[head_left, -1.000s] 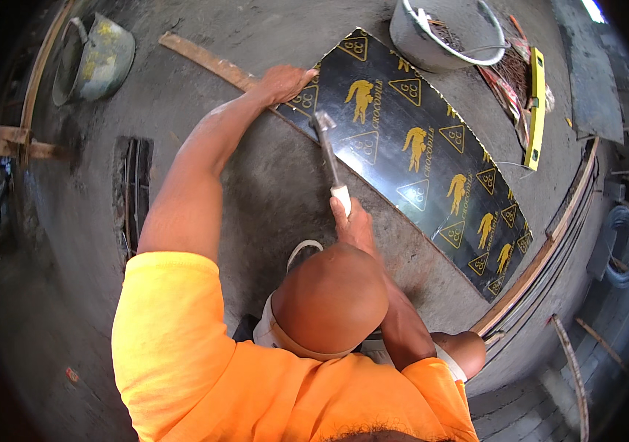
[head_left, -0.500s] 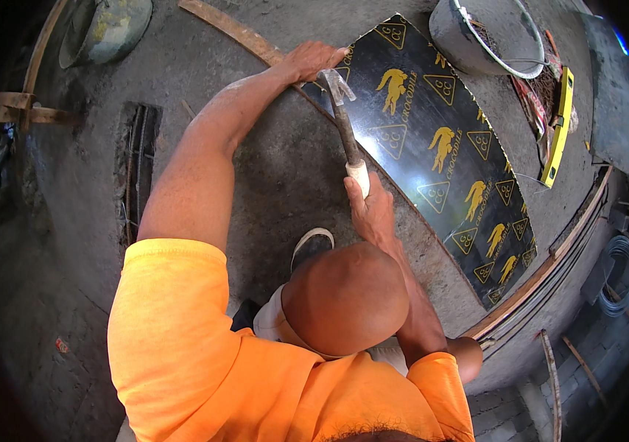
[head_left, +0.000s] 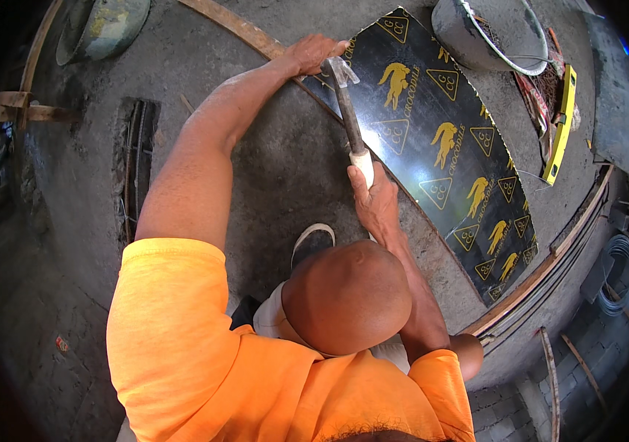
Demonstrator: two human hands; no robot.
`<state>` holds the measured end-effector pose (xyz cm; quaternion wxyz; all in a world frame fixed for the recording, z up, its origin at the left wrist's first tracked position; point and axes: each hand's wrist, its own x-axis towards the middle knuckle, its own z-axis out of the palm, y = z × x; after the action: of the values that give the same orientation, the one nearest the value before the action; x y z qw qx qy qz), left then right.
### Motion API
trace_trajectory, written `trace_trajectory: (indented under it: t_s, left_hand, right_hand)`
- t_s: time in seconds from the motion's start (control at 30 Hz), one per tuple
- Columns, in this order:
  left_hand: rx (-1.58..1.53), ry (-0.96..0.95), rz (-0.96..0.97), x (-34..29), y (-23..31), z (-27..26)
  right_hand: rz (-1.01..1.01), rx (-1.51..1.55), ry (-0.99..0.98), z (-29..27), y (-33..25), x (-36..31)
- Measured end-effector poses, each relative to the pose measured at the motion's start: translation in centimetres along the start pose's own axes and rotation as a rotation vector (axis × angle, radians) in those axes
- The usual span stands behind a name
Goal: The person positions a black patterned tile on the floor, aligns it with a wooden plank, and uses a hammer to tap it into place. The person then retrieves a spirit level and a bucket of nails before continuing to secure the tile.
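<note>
My right hand (head_left: 378, 200) is closed around the pale grip of a claw hammer (head_left: 348, 110). The hammer points away from me, its metal head close to my left hand and over the edge of a dark plywood panel (head_left: 432, 110) with yellow prints. At the panel's far left corner, my left hand (head_left: 310, 56) is closed over a wooden strip (head_left: 237, 29) where it meets the panel. Its fingertips reach onto the panel; whether they also pinch something small is hidden. The strip runs from there to the far left.
A grey bucket (head_left: 487, 37) stands beyond the panel, with a yellow spirit level (head_left: 561, 136) to its right. Far left lies a worn basin (head_left: 104, 29). Bars show in a floor slot (head_left: 136, 162). A long timber (head_left: 543, 265) borders the right, beyond it coiled tubing (head_left: 616, 272).
The hammer and my right hand have moved slightly away from me, bringing the head a little farther up beside my left hand. My left hand stays at the panel's corner.
</note>
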<state>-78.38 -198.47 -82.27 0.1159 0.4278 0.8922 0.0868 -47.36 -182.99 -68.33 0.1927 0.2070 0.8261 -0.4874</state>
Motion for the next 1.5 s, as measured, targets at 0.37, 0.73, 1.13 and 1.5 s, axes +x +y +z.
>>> trace_trajectory:
  t_s: [0.37,0.73,1.13,1.5]
  left_hand:
    - [-0.013,0.031,-0.042,0.4,0.7,-0.7]
    - [-0.094,0.108,-0.041,0.4,0.5,-0.2]
    - [-0.212,0.097,-0.160,0.4,0.7,-0.1]
    - [-0.271,0.123,-0.203,0.1,1.1,-0.9]
  right_hand:
    - [-0.016,-0.081,-0.003,-0.4,0.5,0.9]
    - [-0.274,-0.043,0.091,-0.9,0.9,0.0]
    - [-0.512,0.095,0.217,-0.9,1.9,-0.6]
    - [-0.550,0.281,0.326,0.4,1.4,-0.2]
